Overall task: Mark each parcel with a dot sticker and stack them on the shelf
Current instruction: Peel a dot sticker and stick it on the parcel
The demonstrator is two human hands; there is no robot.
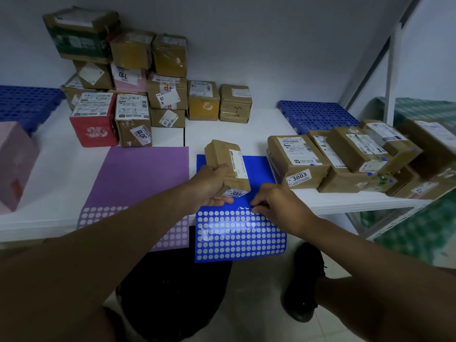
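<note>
Parcel (pixel 225 166): small brown cardboard box, wrapped in glossy tape, white label strip on its right face, numbered tag at its near lower corner. My left hand (pixel 211 185) grips it from the left, fingers curled under and thumb along the bottom, holding it tilted over the blue sticker sheet (pixel 240 234).

Blue sticker sheet: smooth, glossy rectangle; pale round holes in rows where dots are gone; its near part overhangs the white shelf (pixel 357 201) edge. My right hand (pixel 276 206) pinches at the top row of dots, fingertips bent down on the sheet; whether a dot is lifted I cannot tell.

Purple sticker sheet (pixel 138 183): matte, just left of the blue, same hole pattern.

Stacked boxes (pixel 133 95): taped cardboard at the back left. Further parcels (pixel 345 156) crowd the right side, blue dots on several. Bare shelf lies between the two groups.
</note>
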